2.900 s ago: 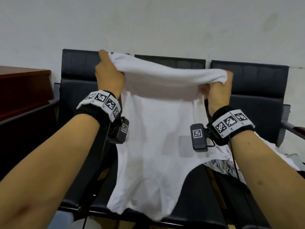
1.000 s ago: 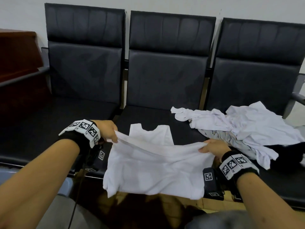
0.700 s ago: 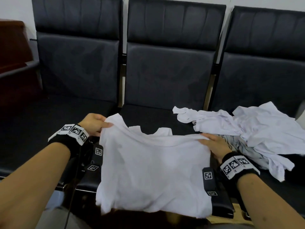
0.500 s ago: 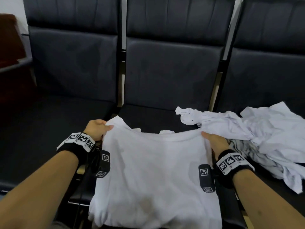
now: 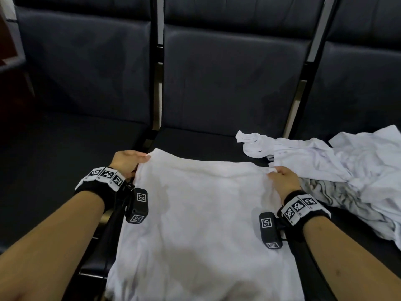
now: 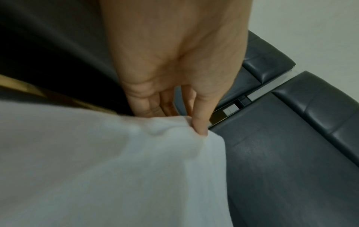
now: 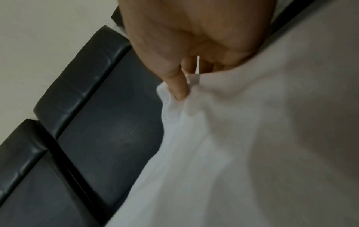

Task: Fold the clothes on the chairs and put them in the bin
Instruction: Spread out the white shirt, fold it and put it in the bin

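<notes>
the white shirt (image 5: 201,224) lies spread flat on the middle chair seat (image 5: 195,142), its near edge hanging off the front. the left hand (image 5: 125,161) pinches its far left corner, the right hand (image 5: 284,181) pinches its far right corner. a pile of clothes (image 5: 338,166) lies just beside it on the right.

No readable text or numbers; only black-and-white square marker codes on the wristbands (image 5: 106,175) and wrist cameras (image 5: 269,230).
</notes>
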Demonstrator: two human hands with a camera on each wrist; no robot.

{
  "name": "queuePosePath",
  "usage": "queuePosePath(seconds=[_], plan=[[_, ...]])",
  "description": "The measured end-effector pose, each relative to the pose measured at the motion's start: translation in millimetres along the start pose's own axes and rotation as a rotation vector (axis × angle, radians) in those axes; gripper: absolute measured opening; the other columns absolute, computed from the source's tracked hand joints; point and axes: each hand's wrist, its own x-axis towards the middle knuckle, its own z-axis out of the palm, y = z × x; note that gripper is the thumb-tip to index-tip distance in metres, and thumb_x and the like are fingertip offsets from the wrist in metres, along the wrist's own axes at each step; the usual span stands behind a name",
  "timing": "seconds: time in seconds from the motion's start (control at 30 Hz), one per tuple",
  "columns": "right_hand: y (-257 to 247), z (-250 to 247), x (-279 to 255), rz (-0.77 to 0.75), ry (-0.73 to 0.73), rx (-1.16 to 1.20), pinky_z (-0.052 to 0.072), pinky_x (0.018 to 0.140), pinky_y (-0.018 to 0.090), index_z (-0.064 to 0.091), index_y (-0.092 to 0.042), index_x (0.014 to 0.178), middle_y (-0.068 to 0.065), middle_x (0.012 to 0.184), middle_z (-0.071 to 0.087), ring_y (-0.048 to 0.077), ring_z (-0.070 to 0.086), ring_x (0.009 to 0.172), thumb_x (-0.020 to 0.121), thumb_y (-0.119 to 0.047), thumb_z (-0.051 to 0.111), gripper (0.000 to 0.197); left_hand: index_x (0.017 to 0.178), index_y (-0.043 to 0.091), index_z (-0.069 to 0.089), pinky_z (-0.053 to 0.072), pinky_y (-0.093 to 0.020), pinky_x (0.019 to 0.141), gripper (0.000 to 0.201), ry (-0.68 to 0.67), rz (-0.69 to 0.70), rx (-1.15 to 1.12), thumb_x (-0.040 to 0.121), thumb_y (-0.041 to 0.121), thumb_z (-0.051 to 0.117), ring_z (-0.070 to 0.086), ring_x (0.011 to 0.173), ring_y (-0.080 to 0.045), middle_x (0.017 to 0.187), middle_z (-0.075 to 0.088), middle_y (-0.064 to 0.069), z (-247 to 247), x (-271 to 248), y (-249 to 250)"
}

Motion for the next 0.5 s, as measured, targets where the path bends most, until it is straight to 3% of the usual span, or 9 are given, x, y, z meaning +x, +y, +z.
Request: queuePosePath(seconds=[0.1, 0.23, 0.33, 0.43, 0.5], plan=[[-6.3, -5.5, -5.5, -0.032, 0.059, 0.222, 0.042, 0.074, 0.029, 0.057, -0.011, 0.093, 0.01, 0.091, 0.057, 0.022, 0.051, 0.086, 0.092, -0.013, 0.057, 0.003, 0.09, 0.011, 0.067, 0.053, -0.034, 0.07, 0.004, -0.007, 0.037, -0.128, 0.087, 0.009, 0.066, 0.065, 0.081, -0.025, 0.092, 0.069, -0.012, -5.6, -1.9, 4.7], [-21.3, -18.3, -12.4, -0.043, 0.082, 0.448, 0.045, 0.071, 0.028, 0.06, -0.008, 0.102, 0.001, 0.085, 0.059, 0.017, 0.053, 0.078, 0.091, -0.013, 0.053, 0.013, 0.088, 0.006, 0.064, 0.05, -0.023, 0.052, 0.011, -0.058, 0.151, -0.332, 0.09, 0.007, 0.053, 0.059, 0.058, -0.017, 0.064, 0.062, -0.003, -10.5, -15.5, 18.6], [-30.0, -24.2, -15.7, -0.055, 0.044, 0.575, 0.047, 0.07, 0.024, 0.06, -0.009, 0.102, -0.003, 0.085, 0.061, 0.012, 0.056, 0.076, 0.091, -0.01, 0.054, 0.012, 0.071, 0.011, 0.07, 0.053, -0.021, 0.054, 0.03, -0.124, 0.184, -0.463, 0.092, 0.007, 0.049, 0.064, 0.056, -0.014, 0.062, 0.067, -0.002, -17.5, -23.1, 29.7], [-27.7, -20.2, -10.5, -0.09, 0.045, 0.477, 0.046, 0.072, 0.028, 0.06, -0.012, 0.096, 0.0, 0.082, 0.059, 0.019, 0.054, 0.081, 0.087, -0.011, 0.059, 0.009, 0.078, 0.01, 0.064, 0.054, -0.024, 0.056, 0.017, -0.028, 0.191, -0.43, 0.088, 0.0, 0.055, 0.066, 0.06, -0.015, 0.071, 0.067, -0.005, -21.3, -18.8, 31.0], [-22.2, -13.9, -3.1, -0.066, 0.02, 0.291, 0.047, 0.078, 0.03, 0.059, -0.01, 0.107, 0.003, 0.09, 0.06, 0.021, 0.054, 0.09, 0.086, -0.006, 0.061, 0.022, 0.079, 0.01, 0.061, 0.053, -0.028, 0.059, 0.02, 0.114, 0.159, -0.293, 0.084, -0.009, 0.057, 0.064, 0.066, -0.02, 0.077, 0.066, -0.011, -20.8, -12.4, 21.3]])
